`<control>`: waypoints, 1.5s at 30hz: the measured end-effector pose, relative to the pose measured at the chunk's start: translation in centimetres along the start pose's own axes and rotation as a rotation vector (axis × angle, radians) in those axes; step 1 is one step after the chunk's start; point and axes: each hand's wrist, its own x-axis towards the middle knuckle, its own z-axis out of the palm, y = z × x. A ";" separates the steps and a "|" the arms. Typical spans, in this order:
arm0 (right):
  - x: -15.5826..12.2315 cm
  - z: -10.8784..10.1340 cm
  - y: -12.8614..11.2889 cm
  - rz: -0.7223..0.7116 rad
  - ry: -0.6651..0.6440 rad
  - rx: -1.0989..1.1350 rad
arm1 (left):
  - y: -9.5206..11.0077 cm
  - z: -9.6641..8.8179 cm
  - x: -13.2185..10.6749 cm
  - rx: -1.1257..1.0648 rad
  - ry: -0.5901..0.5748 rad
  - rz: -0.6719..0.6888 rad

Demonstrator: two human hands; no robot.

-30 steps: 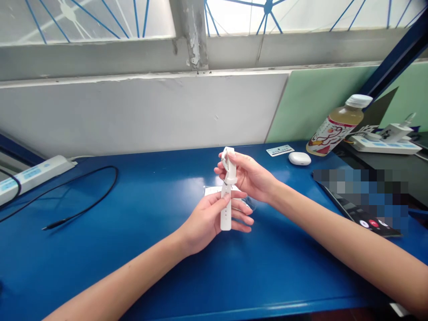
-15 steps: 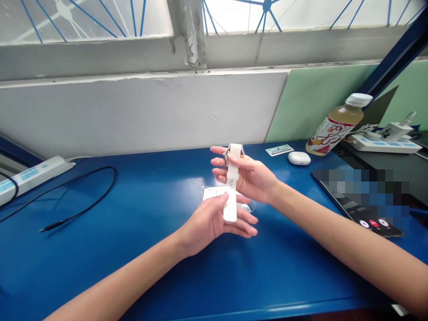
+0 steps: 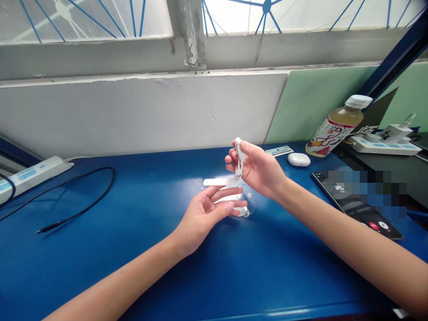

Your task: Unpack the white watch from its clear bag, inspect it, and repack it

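Note:
A slim white folding piece, made of two narrow parts bent at a joint, is in my right hand. The fingers and thumb of that hand pinch its upright part, while the flat part points left. I cannot make out what kind of object it is. Just below the flat part is my left hand, fingers stretched out to the right and holding nothing I can see. Beneath those fingers lies a white item in clear plastic, mostly covered, on the blue table.
Behind my right hand are a small card and a white earbud case. Farther right stand a drink bottle, a phone and a power strip. A black cable and another power strip lie left.
The white piece was held nearly straight between both hands; now it is bent, with my right hand raised. My left hand has let go and turned palm down.

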 end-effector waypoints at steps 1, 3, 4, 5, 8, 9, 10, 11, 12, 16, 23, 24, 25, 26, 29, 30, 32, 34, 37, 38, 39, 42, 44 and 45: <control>-0.1 0.0 0.0 -0.012 -0.010 -0.055 | 0.1 0.0 0.0 -0.017 0.004 0.006; -0.3 0.1 0.3 -0.015 -0.034 -0.152 | 0.1 0.1 0.1 -0.051 0.005 0.013; -0.5 0.2 0.4 -0.013 -0.046 -0.193 | 0.0 0.2 0.1 -0.059 0.007 0.009; -0.6 0.3 0.6 -0.016 -0.053 -0.236 | 0.0 0.2 0.1 -0.063 0.015 0.004; -0.9 0.7 1.1 -0.070 -0.039 -0.390 | -0.2 0.1 0.1 -0.045 0.048 0.004; -1.0 0.9 1.2 -0.097 -0.027 -0.443 | -0.2 0.0 0.2 -0.029 0.061 0.011; -1.1 1.1 1.3 -0.125 -0.016 -0.489 | -0.2 -0.1 0.2 -0.007 0.071 0.019; -1.1 1.3 1.3 -0.152 -0.010 -0.520 | -0.2 -0.2 0.2 0.018 0.072 0.023; -1.2 1.4 1.4 -0.171 -0.013 -0.532 | -0.2 -0.3 0.1 0.043 0.067 0.022; -1.3 1.5 1.6 -0.107 -0.057 -0.454 | 0.1 -0.1 -0.2 0.066 0.015 0.009; -1.0 0.8 2.1 0.126 -0.173 -0.309 | 0.1 0.4 -0.5 -0.053 -0.072 -0.017; -1.0 0.7 2.1 0.148 -0.190 -0.276 | 0.0 0.4 -0.5 -0.069 -0.090 -0.035; -1.0 0.6 2.1 0.165 -0.207 -0.247 | -0.1 0.3 -0.4 -0.083 -0.108 -0.052; -1.0 0.6 2.1 0.178 -0.223 -0.226 | -0.2 0.2 -0.4 -0.093 -0.127 -0.067; -1.0 0.7 2.0 0.191 -0.269 -0.172 | -0.4 0.1 -0.4 -0.082 -0.166 -0.093; -1.0 0.8 1.9 0.195 -0.278 -0.150 | -0.4 0.1 -0.3 -0.072 -0.170 -0.103; -1.0 0.9 1.7 0.210 -0.287 -0.104 | -0.3 0.2 -0.3 -0.059 -0.164 -0.131; -1.0 0.9 1.5 0.229 -0.304 -0.071 | -0.2 0.2 -0.2 -0.055 -0.144 -0.166; -1.0 0.8 1.3 0.218 -0.345 -0.064 | -0.2 0.3 0.0 -0.065 -0.112 -0.199; -0.9 0.7 1.3 0.203 -0.347 -0.069 | -0.2 0.3 0.0 -0.068 -0.103 -0.203; -0.9 0.7 1.3 0.188 -0.343 -0.073 | -0.2 0.3 0.0 -0.064 -0.091 -0.206; -0.8 0.7 1.4 0.158 -0.322 -0.079 | -0.3 0.2 0.0 -0.030 -0.074 -0.214; -0.8 0.8 1.5 0.176 -0.306 -0.086 | -0.4 0.3 -0.2 -0.007 -0.086 -0.210; -0.8 0.8 1.4 0.197 -0.299 -0.085 | -0.5 0.3 -0.3 0.003 -0.096 -0.208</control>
